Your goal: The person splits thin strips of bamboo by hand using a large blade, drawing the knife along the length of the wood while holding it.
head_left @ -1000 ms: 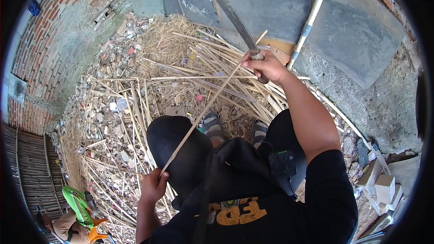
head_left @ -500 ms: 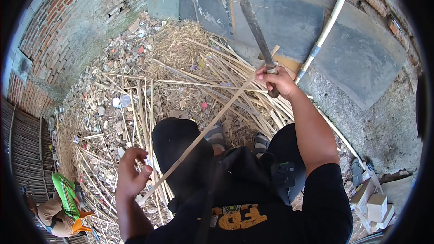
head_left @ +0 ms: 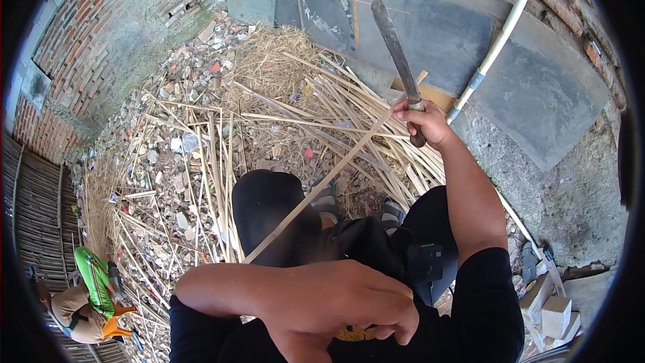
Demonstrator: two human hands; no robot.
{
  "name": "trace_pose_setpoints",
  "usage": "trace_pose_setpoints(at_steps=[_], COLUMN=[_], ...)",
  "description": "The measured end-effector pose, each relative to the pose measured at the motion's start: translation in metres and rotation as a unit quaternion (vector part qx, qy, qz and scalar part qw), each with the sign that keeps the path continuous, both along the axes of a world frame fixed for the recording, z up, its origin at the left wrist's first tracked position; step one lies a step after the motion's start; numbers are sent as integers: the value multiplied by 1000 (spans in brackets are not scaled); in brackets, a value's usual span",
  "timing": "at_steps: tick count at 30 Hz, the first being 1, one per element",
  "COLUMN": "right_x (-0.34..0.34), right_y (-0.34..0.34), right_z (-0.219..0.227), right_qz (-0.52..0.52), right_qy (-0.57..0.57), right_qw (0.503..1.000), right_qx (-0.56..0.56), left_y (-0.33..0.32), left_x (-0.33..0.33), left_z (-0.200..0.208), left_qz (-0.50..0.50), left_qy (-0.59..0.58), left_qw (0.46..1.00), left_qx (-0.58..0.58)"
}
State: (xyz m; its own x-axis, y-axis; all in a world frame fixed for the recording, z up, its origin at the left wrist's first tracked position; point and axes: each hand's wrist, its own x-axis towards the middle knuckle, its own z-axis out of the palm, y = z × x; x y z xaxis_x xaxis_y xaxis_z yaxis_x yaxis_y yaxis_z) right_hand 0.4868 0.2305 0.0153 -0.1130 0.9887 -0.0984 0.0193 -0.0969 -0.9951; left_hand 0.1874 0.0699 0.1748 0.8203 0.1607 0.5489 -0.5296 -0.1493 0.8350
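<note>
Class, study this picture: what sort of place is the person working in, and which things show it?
Probably an outdoor yard workspace: a heap of pale split bamboo strips over rubble, rough red brick walls, and bare grey concrete ground. The right hand grips a long dark machete.

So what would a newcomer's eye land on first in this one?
Probably the long dark blade raised in the right hand at upper centre, against the grey slab behind it. Next, the left hand looming large at the bottom edge, close to the camera, and the long bamboo strip slanting across the person's lap. Behind lies a sprawling heap of split bamboo strips and rubble beside a brick wall.
</note>
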Motion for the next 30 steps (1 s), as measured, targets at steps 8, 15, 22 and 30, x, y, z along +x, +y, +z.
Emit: trace_pose_setpoints(at_steps=[8, 15, 22, 30], right_x=[2, 4, 6, -3], right_y=[5, 5, 4, 7], right_z=[-7, -12, -10, -5], right_qz=[0, 8, 12, 12], right_qy=[-10, -20, -25, -7], right_qw=[1000, 1000, 1000, 1000], right_qx=[-5, -10, -11, 13], left_y=[1, 1, 6, -85], left_x=[1, -2, -78, -176], left_z=[-9, -1, -34, -139], left_qz=[-57, -84, 364, 586], left_qy=[-40, 18, 328, 560], left_qw=[997, 995, 840, 568], left_qx=[-35, -56, 235, 145])
